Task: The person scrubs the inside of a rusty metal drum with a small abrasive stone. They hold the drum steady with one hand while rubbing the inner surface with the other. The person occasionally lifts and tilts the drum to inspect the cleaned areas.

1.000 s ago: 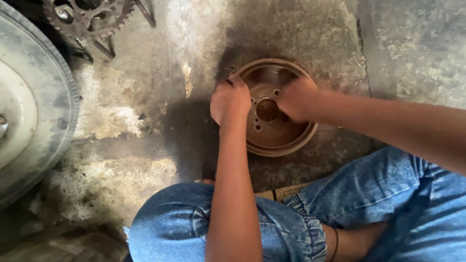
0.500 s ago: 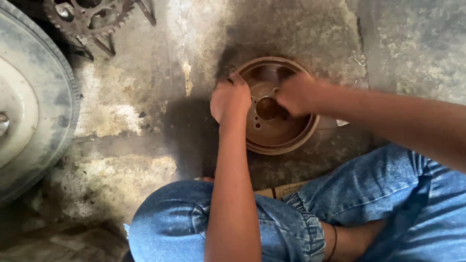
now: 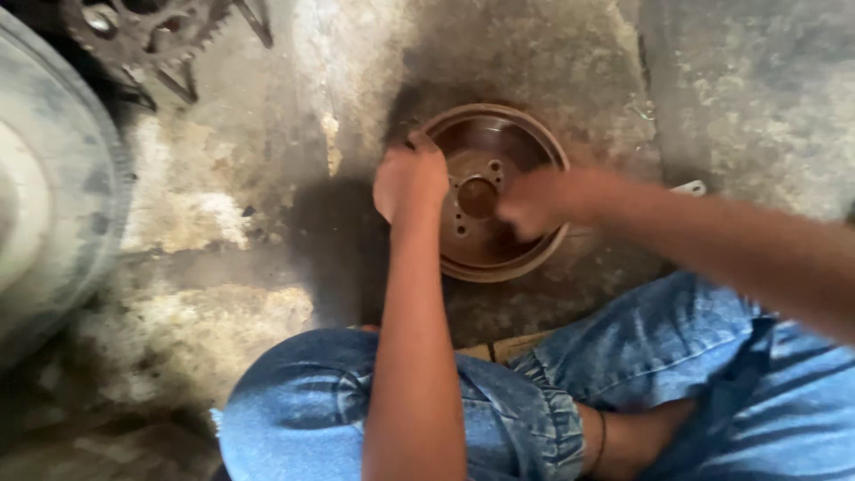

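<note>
- Brake drum: rusty brown, round, open side up, lying flat on the stained concrete floor just ahead of the person's crossed legs; central hub hole ringed by small bolt holes.
- Left hand: grip closed over the drum's left rim, fingers curled on the edge, steadying it. Placement matches that of a second ago.
- Right hand: motion-blurred; a second ago it sat over the hub hole, now it lies lower and to the right, over the inner face near the right wall. Grip appears bunched, but whether it holds anything cannot be told through the blur. Judged: a rubbing or wiping stroke across the inside of the drum is under way.
- Drum position: slightly nearer the left of the view than before, most likely from head movement, not from the drum shifting.
- Jeans: blue denim, knees close on either side of the forearms.
- Tyre: large wheel at the left edge, well apart from the drum.
- Chain sprocket: toothed, at top left, well apart.
- Small pale flat piece: on the floor right of the drum, partly behind the right forearm.
- Obstructions: none between hands and drum; the right forearm hides the drum's right rim.
</note>
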